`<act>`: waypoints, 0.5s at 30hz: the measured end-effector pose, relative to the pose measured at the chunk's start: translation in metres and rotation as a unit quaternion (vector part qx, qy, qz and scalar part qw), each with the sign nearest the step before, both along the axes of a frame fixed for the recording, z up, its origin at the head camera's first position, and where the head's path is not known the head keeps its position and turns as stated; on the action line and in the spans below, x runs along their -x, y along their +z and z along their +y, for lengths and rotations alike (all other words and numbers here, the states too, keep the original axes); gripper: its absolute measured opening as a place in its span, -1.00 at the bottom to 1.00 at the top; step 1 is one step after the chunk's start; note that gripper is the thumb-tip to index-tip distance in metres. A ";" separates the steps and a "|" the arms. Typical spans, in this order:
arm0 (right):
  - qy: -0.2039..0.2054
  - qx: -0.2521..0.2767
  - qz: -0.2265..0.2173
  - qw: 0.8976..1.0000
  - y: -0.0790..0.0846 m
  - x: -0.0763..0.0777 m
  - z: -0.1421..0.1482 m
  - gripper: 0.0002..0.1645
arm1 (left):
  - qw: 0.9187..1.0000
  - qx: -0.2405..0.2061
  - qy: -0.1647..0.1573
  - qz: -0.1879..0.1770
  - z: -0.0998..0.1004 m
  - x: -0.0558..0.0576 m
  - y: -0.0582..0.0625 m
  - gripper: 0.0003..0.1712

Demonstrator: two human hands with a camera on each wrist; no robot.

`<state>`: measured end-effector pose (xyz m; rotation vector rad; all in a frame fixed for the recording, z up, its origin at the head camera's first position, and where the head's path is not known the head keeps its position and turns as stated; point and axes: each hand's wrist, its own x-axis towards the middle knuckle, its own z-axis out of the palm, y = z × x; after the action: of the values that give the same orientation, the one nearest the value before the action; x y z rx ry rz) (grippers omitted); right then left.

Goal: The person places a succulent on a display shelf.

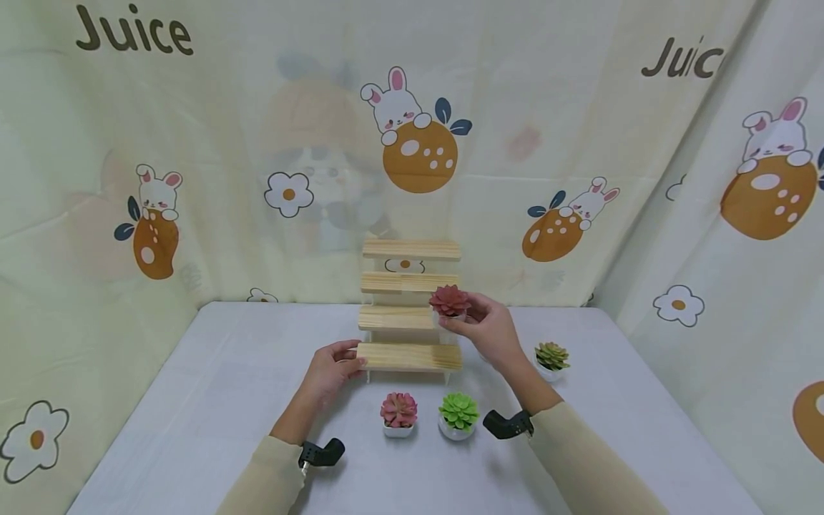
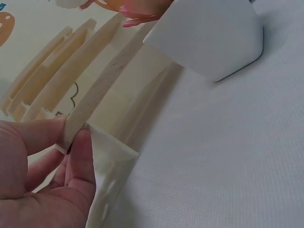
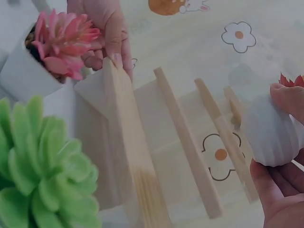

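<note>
A tiered wooden shelf stand (image 1: 409, 356) with several steps stands on the table. My left hand (image 1: 328, 368) pinches the left end of its lowest board, thumb above and fingers below, as the left wrist view shows. My right hand (image 1: 491, 330) grips a dark red potted succulent (image 1: 449, 300) by its white ribbed pot (image 3: 270, 130), up at the right side of the stand, in front of the middle boards. In front of the stand sit a pink succulent in a squarish white pot (image 1: 398, 415) and a bright green succulent in a round white pot (image 1: 459, 415).
A yellow-green succulent (image 1: 551, 360) in a white pot stands to the right, beyond my right forearm. The white table (image 1: 257, 400) ends at a printed curtain (image 1: 489, 236) close behind the stand; another curtain side (image 1: 695, 343) hangs on the right.
</note>
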<state>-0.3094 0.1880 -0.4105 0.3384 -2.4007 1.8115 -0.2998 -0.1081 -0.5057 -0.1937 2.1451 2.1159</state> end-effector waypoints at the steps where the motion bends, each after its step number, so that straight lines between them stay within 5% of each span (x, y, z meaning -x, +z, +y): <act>1: 0.000 0.004 -0.001 1.000 0.001 0.001 -0.002 -0.25 | 1.000 0.000 0.002 -0.001 0.000 0.000 0.000 -0.47; 15: 0.013 0.006 -0.001 1.000 0.021 0.025 -0.022 -0.31 | 1.000 -0.006 0.009 0.007 0.001 0.001 -0.003 -0.50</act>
<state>-0.3340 0.1664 -0.3898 0.3689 -2.3966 1.8377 -0.3012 -0.1070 -0.5083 -0.1997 2.1454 2.1466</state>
